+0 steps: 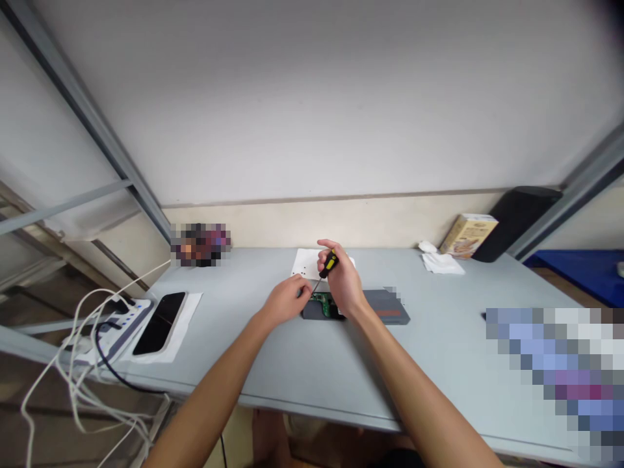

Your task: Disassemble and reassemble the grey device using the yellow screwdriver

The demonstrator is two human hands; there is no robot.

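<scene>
My right hand [345, 281] is wrapped round the black and yellow handle of a screwdriver [331, 261]. The shaft slants down and left toward a green circuit board [322, 301]. My left hand [287, 298] is closed at the board's left end, fingertips near the screwdriver tip; whatever it pinches is too small to make out. Under the hands the board lies on a dark grey flat panel [385, 305], partly hidden by my right hand and wrist. Behind them a white sheet of paper [308, 261] bears several small dark bits, perhaps screws.
At the left lie a phone [160, 323] on white paper, a power strip [124, 328] and tangled white cables [73, 370]. A yellow box [468, 235], crumpled tissue [442, 263] and a black cylinder [517, 221] stand at the back right. Blurred items lie at the right edge.
</scene>
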